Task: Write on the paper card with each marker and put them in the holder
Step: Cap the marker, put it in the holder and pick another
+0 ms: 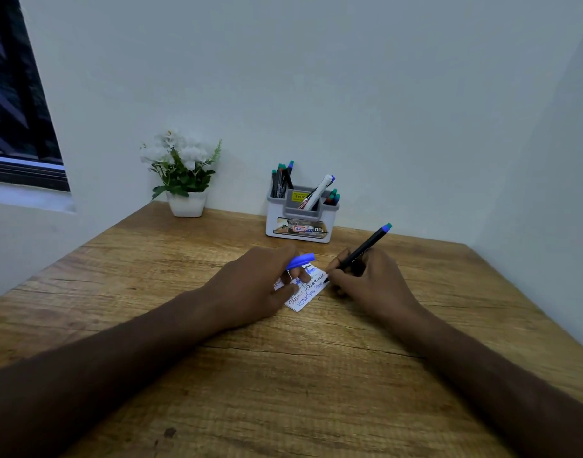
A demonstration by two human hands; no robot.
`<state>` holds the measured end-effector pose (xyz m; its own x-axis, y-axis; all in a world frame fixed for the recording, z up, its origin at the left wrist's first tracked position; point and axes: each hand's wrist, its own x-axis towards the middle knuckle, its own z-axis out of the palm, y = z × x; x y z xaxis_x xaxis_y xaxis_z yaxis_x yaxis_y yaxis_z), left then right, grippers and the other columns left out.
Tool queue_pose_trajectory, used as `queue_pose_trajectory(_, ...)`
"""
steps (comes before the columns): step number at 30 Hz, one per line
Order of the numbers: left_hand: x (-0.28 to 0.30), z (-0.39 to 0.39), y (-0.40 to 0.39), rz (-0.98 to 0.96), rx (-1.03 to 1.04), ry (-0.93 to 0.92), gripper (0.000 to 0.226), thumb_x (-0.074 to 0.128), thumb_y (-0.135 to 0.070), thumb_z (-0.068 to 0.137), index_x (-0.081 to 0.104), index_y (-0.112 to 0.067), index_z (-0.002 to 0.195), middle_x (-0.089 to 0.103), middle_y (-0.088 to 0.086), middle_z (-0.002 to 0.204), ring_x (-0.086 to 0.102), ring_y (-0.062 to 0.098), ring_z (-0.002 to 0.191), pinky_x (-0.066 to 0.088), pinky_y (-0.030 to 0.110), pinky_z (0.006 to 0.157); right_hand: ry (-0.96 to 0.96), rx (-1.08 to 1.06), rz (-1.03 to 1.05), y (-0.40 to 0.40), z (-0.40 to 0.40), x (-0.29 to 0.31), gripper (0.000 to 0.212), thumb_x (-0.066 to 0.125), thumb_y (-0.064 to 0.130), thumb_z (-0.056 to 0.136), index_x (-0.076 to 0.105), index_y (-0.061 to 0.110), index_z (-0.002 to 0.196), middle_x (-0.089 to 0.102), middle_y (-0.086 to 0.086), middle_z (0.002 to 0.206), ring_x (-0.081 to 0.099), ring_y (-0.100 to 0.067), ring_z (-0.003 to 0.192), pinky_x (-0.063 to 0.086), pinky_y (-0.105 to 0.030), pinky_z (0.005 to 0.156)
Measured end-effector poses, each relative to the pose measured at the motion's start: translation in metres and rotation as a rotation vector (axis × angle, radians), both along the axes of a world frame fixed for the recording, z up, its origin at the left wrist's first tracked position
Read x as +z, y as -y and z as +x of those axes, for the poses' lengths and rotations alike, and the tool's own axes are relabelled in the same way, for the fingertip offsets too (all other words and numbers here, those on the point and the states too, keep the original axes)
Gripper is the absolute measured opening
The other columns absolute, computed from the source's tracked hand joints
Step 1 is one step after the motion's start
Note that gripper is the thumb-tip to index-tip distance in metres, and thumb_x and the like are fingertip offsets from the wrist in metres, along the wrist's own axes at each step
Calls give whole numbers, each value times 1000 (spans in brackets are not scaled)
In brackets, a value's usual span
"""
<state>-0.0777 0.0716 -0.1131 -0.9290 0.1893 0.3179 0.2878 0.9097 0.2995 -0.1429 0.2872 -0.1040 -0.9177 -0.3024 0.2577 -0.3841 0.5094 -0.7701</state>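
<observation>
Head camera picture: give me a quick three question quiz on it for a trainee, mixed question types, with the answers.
1. True or false: the right hand holds a black marker with its tip at the paper card.
2. What does the left hand pinch? A) blue cap B) eraser C) ruler
3. Fill in: the holder stands beside a potted ____.

Key: 1 true; 2 A; 3 plant.

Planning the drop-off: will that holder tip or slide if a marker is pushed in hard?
The holder looks like light plastic, so it may slide on the smooth wooden table. Its wide, squat base probably resists tipping. The tall markers standing at its left add little top weight.
</observation>
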Motion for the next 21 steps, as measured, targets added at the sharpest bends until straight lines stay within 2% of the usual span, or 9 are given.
queue_pose_trajectory(2,0,1,0,-5,-4,-4,28,69,-41,97,47,-36,114,60,-19,106,51,1,77,37,24,63,6,-9,-20,0,0,-1,7,78,20,91,78,25,86,80,0,80,77,-19,80,67,-48,81)
queue_pose_trajectory(9,1,4,1,-21,-5,-19,27,65,-40,98,39,-41,104,51,-21,93,50,-1,81,37,22,62,32,-19,-56,0,0,-1,7,78,18,92,79,24,89,80,2,78,77,-11,73,64,-30,71)
queue_pose_trajectory(12,1,7,1,-1,-25,-24,16,56,-48,99,48,-36,105,58,-21,96,52,3,86,45,26,66,114,-38,-357,-6,-2,0,11,77,5,90,80,15,94,80,-2,77,75,-15,71,65,-29,72)
queue_pose_trajectory(15,1,9,-1,56,-24,-32,30,35,-62,104,51,-37,99,60,-17,88,55,3,82,50,33,69,277,71,-696,-8,0,2,17,75,-10,88,75,6,93,79,-9,82,73,-18,74,67,-32,74)
queue_pose_trajectory(18,3,10,-3,108,-33,-21,42,21,-63,107,56,-41,102,63,-17,92,56,1,85,49,34,70,373,190,-830,-7,4,5,20,66,-11,94,76,4,86,78,-16,88,76,-20,77,67,-31,73)
queue_pose_trajectory(21,4,11,-2,118,-33,-13,36,20,-59,108,53,-50,98,61,-18,90,55,0,84,46,33,68,453,247,-893,-5,6,8,31,52,-4,100,78,-1,82,76,-23,93,75,-23,76,68,-35,73)
